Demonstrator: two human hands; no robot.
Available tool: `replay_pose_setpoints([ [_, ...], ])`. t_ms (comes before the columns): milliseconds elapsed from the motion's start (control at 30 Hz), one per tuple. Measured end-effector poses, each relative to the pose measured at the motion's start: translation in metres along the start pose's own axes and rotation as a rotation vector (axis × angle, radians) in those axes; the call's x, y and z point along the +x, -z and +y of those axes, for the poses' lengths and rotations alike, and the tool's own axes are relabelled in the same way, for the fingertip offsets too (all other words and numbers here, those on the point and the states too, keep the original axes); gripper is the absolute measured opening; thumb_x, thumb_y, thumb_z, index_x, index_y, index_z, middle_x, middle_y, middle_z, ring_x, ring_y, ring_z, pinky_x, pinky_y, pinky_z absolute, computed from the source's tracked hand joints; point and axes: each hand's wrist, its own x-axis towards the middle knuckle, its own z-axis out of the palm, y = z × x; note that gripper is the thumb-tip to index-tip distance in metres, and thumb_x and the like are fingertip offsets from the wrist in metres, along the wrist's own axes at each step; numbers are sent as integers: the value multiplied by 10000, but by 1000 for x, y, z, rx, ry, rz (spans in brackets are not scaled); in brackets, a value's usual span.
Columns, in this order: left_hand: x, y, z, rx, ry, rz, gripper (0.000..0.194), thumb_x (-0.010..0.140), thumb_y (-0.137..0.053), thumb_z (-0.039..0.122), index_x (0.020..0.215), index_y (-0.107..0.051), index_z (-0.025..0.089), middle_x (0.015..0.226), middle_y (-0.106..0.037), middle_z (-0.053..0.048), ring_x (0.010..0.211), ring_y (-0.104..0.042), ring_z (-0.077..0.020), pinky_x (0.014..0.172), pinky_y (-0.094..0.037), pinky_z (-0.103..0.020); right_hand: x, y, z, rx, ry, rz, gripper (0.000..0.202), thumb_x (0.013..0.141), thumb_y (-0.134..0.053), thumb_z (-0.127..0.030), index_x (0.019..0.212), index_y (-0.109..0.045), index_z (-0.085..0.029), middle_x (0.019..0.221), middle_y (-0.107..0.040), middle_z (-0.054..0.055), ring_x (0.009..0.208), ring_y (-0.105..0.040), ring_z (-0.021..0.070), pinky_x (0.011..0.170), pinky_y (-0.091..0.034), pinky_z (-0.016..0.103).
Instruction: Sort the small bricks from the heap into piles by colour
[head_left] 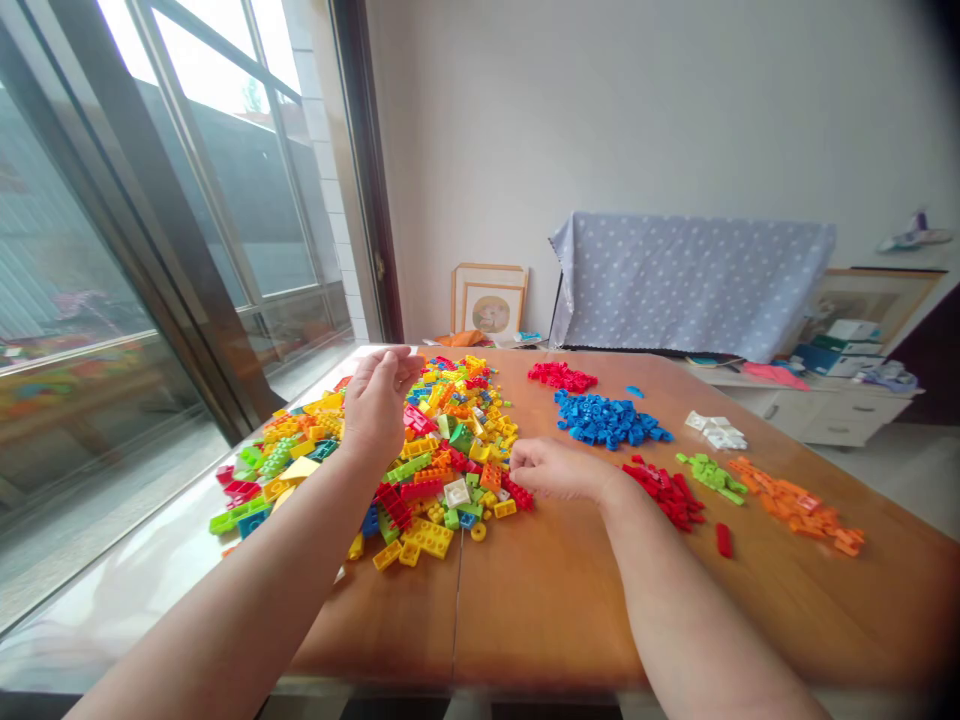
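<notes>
A large mixed heap of toy bricks (431,537) in yellow, red, green, orange and blue covers the left and middle of the wooden table (540,590). Over the heap's left part is my left hand (379,400), raised with its fingers bent towards each other; whether it holds a brick is not visible. My right hand (547,468) is low at the heap's right edge, its fingers curled down beside red bricks (517,492). The fingertips are hidden, and what they hold, if anything, cannot be made out.
Sorted piles lie on the right: blue bricks (607,420), two red groups, light green bricks (712,475), orange bricks (802,505) and white bricks (716,431). A single red brick (724,540) lies nearer me. A window (247,180) flanks the table's left side.
</notes>
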Motion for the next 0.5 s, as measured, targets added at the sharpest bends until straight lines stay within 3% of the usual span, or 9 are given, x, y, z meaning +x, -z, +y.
replay_pose_setpoints([
  [133,3,4,17,33,-16,10,229,895,-650,373,1002,-686,174,888,-733,-60,922,-709,-177,909,-541,-355,0,1,4,36,15,33,102,832,-606,-270,856,-646,-180,756,-633,-16,684,-546,136,564,-359,224],
  [233,-7,16,31,161,-3,-30,257,912,-649,410,1025,-703,186,924,-733,-63,913,-698,-178,823,-533,-306,1,2,8,62,8,61,119,823,-626,-291,848,-647,-177,750,-628,-16,675,-535,136,559,-351,227],
  [500,-65,86,75,636,64,-245,295,926,-666,464,957,-717,174,829,-706,-53,765,-631,-159,719,-489,-277,10,-5,21,83,26,100,251,869,-625,-424,907,-659,-178,742,-634,-11,664,-545,143,556,-368,236],
])
